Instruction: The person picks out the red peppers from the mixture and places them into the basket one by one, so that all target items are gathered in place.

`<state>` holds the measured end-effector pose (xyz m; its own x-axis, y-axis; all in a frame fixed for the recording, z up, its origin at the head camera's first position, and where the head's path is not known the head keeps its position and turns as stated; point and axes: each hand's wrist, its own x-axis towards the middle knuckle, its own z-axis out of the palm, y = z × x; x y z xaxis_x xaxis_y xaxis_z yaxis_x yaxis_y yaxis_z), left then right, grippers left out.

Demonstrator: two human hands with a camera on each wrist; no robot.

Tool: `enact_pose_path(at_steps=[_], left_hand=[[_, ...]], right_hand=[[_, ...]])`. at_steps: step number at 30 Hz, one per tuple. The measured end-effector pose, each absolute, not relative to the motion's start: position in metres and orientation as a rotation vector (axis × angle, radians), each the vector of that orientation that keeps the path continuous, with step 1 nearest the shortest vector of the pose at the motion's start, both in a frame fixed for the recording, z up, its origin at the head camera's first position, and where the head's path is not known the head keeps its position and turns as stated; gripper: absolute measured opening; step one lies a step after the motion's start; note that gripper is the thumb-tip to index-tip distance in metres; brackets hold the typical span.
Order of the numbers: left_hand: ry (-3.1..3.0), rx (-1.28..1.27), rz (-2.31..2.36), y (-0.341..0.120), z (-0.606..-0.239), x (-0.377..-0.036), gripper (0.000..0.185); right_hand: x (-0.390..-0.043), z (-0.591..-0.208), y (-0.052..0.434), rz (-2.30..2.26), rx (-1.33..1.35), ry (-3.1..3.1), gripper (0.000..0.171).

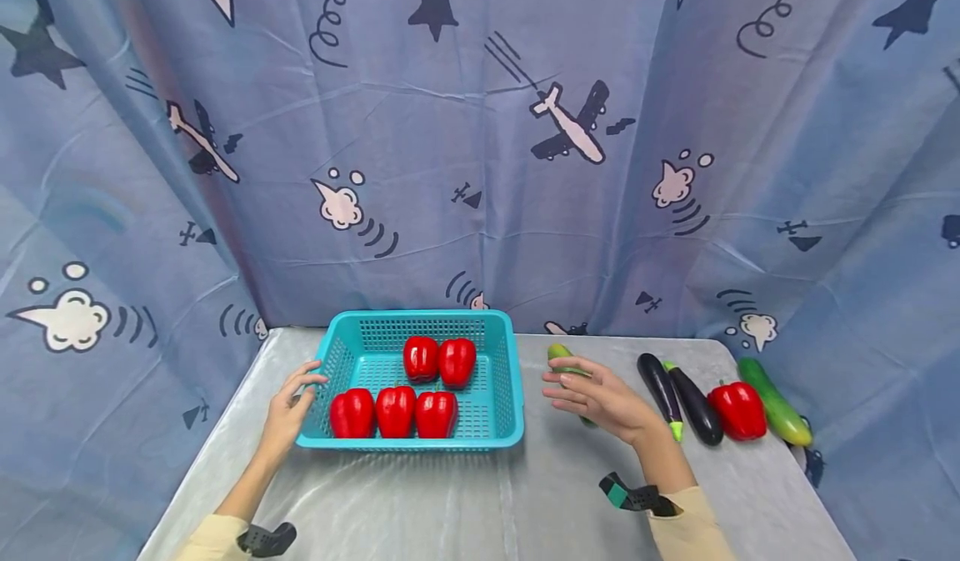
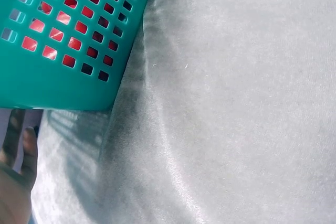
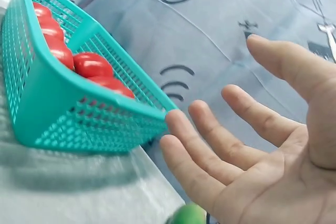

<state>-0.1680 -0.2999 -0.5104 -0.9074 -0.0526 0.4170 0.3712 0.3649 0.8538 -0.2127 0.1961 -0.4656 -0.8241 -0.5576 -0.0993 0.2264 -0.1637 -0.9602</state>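
Note:
My left hand [image 1: 288, 403] is at the left rim of a turquoise plastic basket [image 1: 517, 378], its fingertips right at the edge; in the left wrist view its fingers [image 2: 29, 153] look fairly straight. Several red bell peppers [image 1: 395, 412] lie in the basket, three along the front and two behind. To the right of the basket, my right hand [image 1: 600, 396] hovers with fingers spread over a green cucumber [image 1: 558, 351], hiding its middle. The right wrist view shows the palm [image 3: 278, 192] bare and the cucumber's end [image 3: 189, 214] below it.
Right of that hand lie two eggplants [image 1: 660, 390], another red bell pepper [image 1: 738, 411] and a second cucumber [image 1: 776, 403], near the right edge of the grey-covered table [image 1: 420, 511]. A patterned blue curtain [image 1: 450, 169] hangs behind and at both sides.

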Motion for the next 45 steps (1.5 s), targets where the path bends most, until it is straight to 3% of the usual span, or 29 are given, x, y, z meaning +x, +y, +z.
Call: enact_pose_path(at_steps=[4,15,27,37,45], left_hand=[[-2.244,-0.282,-1.578,-0.299,-0.511,-0.168,0.02],[-2.272,-0.291,-1.518,-0.302,-0.515,-0.169,0.019],[-2.236,-0.351,-1.511,-0.305,-0.52,-0.173,0.017],[-2.255,-0.299,-1.546,-0.302,-0.513,-0.169,0.019],[-2.242,-0.297,-1.543,-0.301,-0.511,-0.168,0.019]], right_hand=[[-0.207,-0.472,0.216,-2.107,-0.319,1.531,0.05],[-0.194,-0.491,0.261,-2.236,-0.088,1.5,0.03],[-0.188,-0.5,0.294,-2.212,-0.071,1.598,0.027],[-0.191,-0.495,0.317,-2.113,-0.055,1.712,0.028],[-0.191,-0.482,0.337,-2.008,-0.034,1.842,0.038]])
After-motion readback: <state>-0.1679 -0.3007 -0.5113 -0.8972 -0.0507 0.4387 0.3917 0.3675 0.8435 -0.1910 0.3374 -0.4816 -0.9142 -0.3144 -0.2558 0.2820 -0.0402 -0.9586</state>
